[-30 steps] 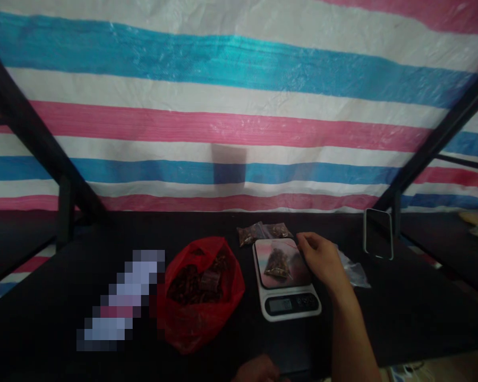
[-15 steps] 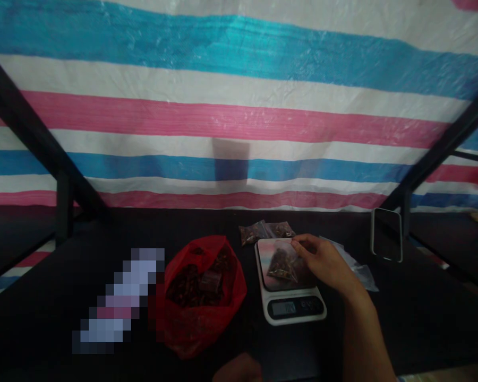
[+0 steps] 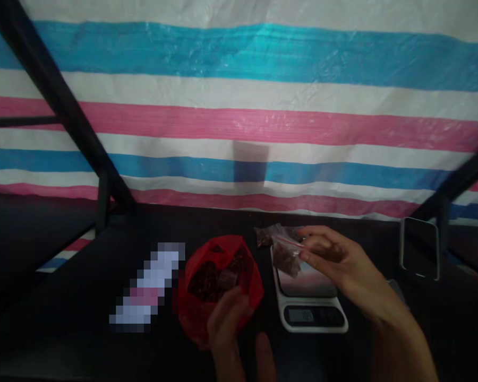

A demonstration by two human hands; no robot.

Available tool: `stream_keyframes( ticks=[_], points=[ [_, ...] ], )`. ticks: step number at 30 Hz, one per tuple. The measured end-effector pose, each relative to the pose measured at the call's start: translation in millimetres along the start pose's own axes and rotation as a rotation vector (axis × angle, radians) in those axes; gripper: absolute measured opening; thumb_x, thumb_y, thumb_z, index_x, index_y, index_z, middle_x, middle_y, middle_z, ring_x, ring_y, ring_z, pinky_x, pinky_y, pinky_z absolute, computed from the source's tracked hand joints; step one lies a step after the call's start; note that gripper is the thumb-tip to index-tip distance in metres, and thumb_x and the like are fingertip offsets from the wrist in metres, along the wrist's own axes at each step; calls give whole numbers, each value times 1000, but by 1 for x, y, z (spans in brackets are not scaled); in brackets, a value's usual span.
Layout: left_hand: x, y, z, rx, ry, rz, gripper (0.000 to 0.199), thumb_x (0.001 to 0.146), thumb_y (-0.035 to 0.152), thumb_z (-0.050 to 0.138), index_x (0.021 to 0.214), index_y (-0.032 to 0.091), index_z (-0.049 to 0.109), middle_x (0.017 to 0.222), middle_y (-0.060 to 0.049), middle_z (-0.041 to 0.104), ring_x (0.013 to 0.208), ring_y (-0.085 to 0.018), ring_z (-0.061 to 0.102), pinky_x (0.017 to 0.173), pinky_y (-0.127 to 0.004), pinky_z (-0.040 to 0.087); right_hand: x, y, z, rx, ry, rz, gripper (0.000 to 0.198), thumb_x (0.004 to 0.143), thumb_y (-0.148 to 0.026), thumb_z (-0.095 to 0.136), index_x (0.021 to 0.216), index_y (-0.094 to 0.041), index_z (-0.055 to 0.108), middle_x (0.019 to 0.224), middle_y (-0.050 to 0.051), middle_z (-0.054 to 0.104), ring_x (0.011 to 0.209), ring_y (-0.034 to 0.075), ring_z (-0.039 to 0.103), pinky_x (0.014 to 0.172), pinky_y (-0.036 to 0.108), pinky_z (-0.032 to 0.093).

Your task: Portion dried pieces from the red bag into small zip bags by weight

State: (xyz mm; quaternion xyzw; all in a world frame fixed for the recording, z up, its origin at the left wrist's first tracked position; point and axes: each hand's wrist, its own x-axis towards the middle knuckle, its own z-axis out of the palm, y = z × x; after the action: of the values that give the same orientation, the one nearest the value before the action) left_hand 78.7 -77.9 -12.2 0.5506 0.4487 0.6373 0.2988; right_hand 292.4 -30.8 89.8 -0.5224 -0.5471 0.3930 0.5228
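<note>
My right hand (image 3: 338, 260) pinches the top edge of a clear zip bag (image 3: 286, 258) with brown dried bits inside. The bag is held over the steel plate of a white kitchen scale (image 3: 308, 292), whose display shows digits too dim to read surely. My left hand (image 3: 235, 329) is raised in front of a red plastic bag (image 3: 223, 249), fingers and thumb apart, holding nothing. That bag stands open, with dark brown pieces and a small clear packet (image 3: 228, 277) in it. Behind the scale lies another filled zip bag (image 3: 264, 236), partly covered by the held one.
A phone-like frame (image 3: 419, 248) stands upright at the right. Some clear plastic bags (image 3: 398, 292) show behind my right wrist. A blurred, pixelated strip (image 3: 147, 286) lies left of the red bag. Striped tarp (image 3: 239, 119) hangs behind the black table, between dark slanted bars.
My right hand has lifted the zip bag off the scale plate. My left hand has come up into view and spread. The whole view has shifted, moving things rightward.
</note>
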Motion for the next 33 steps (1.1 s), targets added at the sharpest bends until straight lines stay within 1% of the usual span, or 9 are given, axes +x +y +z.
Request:
stream_keyframes(
  ticks=[3,5,8,11,14,17,24,30,33],
  points=[
    [16,8,6,-146,47,-284,46,98,48,66,140,27,67,135,-13,73,119,-33,73,96,-46,64,5,-13,35,29,-159,23,35,83,-30,83,117,-27,72,86,-3,75,78,15,72,70,25,53],
    [16,9,9,-226,47,-479,58,99,57,62,150,27,60,133,-12,76,116,-31,76,94,-41,64,12,-16,61,15,-212,34,33,82,-24,81,114,-27,74,85,-4,74,77,14,71,68,24,52],
    [8,3,9,-389,55,-736,80,97,68,60,160,21,46,105,-12,83,91,-28,81,81,-37,63,22,-16,97,-61,-235,63,31,84,-17,75,114,-25,74,82,-4,74,76,14,71,66,24,52],
    [5,-6,7,-562,76,-876,94,92,69,67,162,12,41,74,-5,77,65,-24,76,67,-36,59,30,-13,123,-206,-224,98,29,88,-12,69,114,-24,75,83,-2,77,76,16,73,67,26,52],
    [12,-8,5,-679,95,-952,96,90,59,74,162,8,36,66,-1,73,53,-20,70,58,-31,52,34,-7,138,-361,-228,134,17,89,-11,66,95,-22,77,85,1,81,80,19,76,73,29,53],
    [22,-5,3,-738,74,-1018,90,94,52,70,162,8,32,66,0,72,49,-19,68,54,-29,48,36,-4,145,-446,-209,156,15,89,-14,66,84,-23,78,87,3,83,83,22,78,74,31,53],
    [27,-3,6,-671,-11,-1053,90,92,57,65,163,12,33,54,5,64,43,-19,62,51,-27,44,34,-10,143,-395,-214,244,15,87,-22,64,82,-23,78,81,2,82,74,21,76,63,29,51],
    [33,0,-1,-602,-62,-1083,96,89,66,65,163,13,36,57,4,63,42,-16,57,48,-25,42,29,-9,149,-427,-239,154,16,87,-23,64,84,-23,80,81,3,81,76,21,75,67,29,52],
    [36,7,-9,-549,-106,-1033,93,90,67,65,162,15,38,62,3,66,49,-16,61,51,-26,45,28,-8,143,-349,-216,154,18,87,-24,63,93,-22,80,85,3,80,77,20,75,67,28,53]
  ],
)
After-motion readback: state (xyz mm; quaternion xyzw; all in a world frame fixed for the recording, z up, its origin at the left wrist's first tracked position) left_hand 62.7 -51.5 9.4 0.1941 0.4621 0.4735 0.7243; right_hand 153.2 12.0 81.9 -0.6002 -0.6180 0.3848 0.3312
